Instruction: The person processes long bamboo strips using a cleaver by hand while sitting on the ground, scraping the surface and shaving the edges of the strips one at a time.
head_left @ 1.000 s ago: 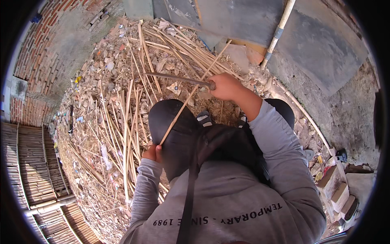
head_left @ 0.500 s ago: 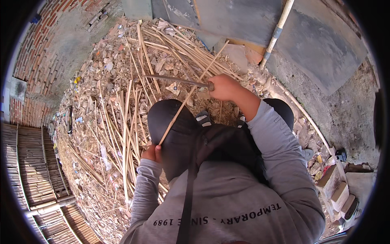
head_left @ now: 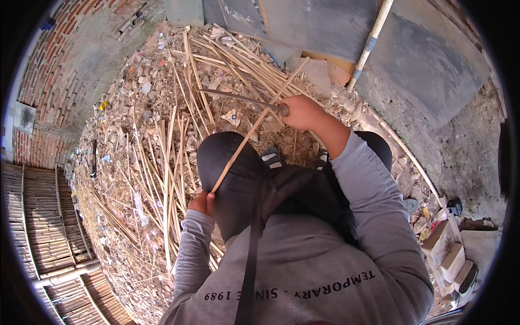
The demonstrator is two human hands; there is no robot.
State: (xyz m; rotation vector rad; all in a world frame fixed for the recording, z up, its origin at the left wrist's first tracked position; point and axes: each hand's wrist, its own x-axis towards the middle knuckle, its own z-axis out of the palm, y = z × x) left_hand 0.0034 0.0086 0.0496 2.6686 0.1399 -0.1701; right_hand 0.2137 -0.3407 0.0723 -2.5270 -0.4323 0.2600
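Across one knee (head_left: 218,153), left hand (head_left: 202,203) grips a slim tan stick (head_left: 242,147), right hand (head_left: 303,112) a blade (head_left: 242,97).

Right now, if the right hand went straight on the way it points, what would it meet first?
The right hand points leftward and would probably meet the thin pale strip held in the left hand first, though depth is unclear.

Downward fisheye view from head height
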